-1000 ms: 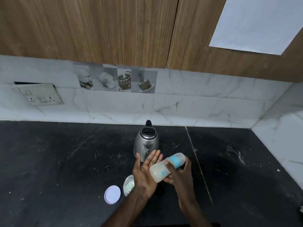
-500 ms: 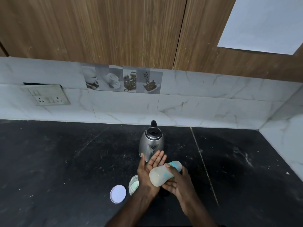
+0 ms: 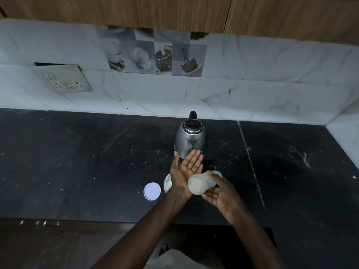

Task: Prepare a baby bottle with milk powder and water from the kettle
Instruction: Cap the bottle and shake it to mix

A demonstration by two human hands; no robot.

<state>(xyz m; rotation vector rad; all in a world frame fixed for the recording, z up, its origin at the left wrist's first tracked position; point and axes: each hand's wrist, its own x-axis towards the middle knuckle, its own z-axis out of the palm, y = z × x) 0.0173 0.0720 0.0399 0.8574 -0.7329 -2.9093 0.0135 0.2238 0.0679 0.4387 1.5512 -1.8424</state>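
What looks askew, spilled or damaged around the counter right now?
The socket plate on the wall sits crooked, a dark gap above it. White smears streak the black counter at right; whether powder, unclear.

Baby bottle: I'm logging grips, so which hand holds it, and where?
The right hand grips the baby bottle around its body, toward the cap; the left hand is open.

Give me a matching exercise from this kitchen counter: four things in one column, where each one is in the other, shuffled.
Things: 1 kettle; 2 baby bottle; 3 round white lid; 4 switch plate.
Places: A flat on the counter beside the open jar; B on the tiled wall; C tilted in the right hand; D upright near the wall.
Pairs: 1-D, 2-C, 3-A, 4-B.
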